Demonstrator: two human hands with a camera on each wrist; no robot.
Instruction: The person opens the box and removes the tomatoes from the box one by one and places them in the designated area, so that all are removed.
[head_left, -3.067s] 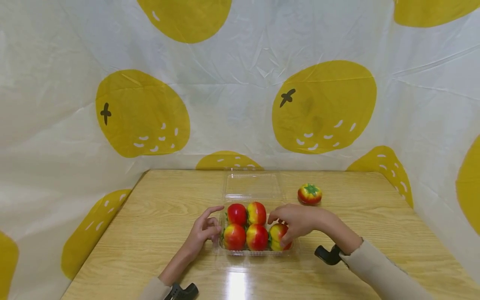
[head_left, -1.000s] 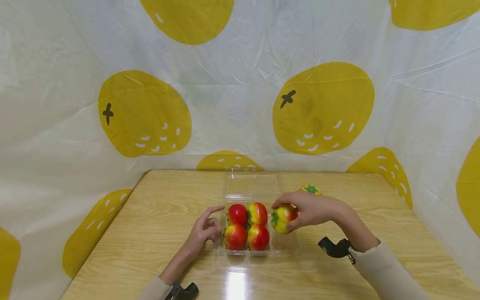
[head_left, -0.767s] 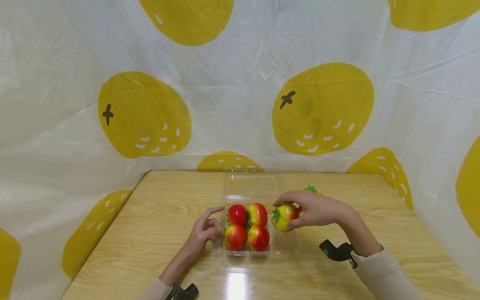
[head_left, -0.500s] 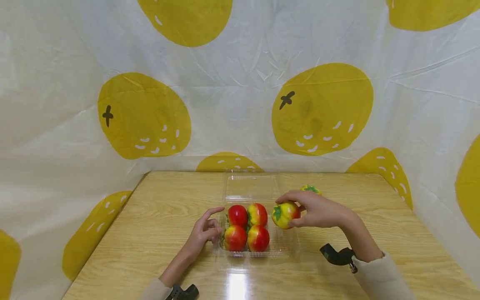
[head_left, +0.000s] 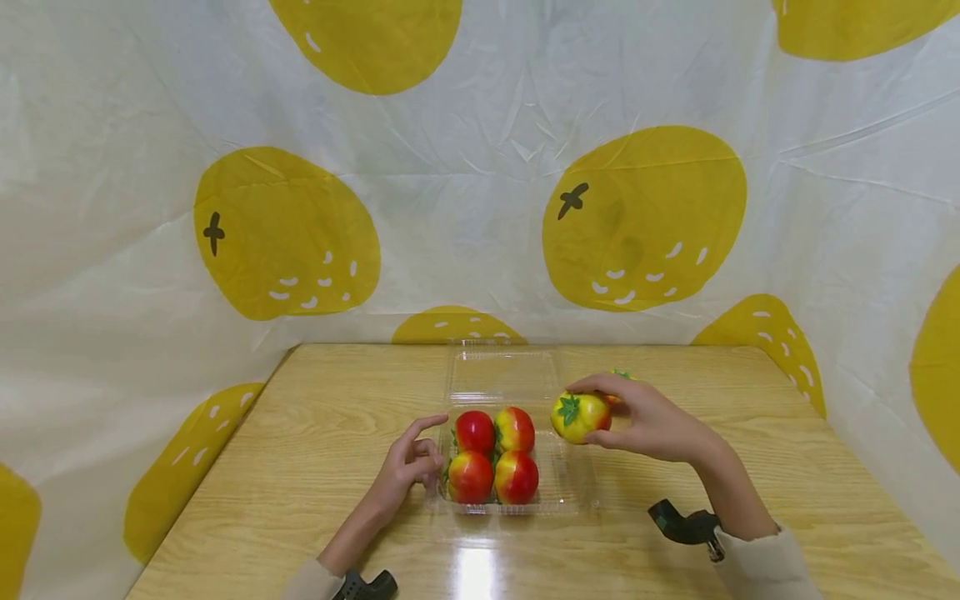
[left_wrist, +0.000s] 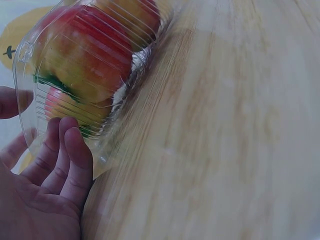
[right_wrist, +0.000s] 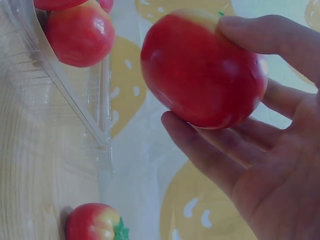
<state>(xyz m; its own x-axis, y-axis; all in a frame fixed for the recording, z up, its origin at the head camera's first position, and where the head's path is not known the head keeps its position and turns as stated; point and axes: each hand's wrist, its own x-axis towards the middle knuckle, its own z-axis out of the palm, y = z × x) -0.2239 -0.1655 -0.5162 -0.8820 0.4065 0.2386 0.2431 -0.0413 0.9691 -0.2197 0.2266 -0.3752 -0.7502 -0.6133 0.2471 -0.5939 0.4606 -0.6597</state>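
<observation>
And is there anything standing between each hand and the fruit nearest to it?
For the left hand, yes: the box's clear side wall stands before the fruits inside. For the right hand, nothing visible: it grips its fruit directly.

Held fruit (right_wrist: 200,70): smooth, glossy, plastic-looking skin. Boxed fruits (head_left: 516,477): same smooth gloss. Box (head_left: 553,485): thin clear plastic, shiny, with ribbed walls. Table (head_left: 360,387): wood-grained top, smooth, polished enough to reflect light. Backdrop (head_left: 465,225): creased sheet, cloth or plastic uncertain, faint sheen. Sleeve (head_left: 765,568): matt, soft-looking cloth. Wrist mount (head_left: 684,525): black, plastic-looking, low gloss.
</observation>
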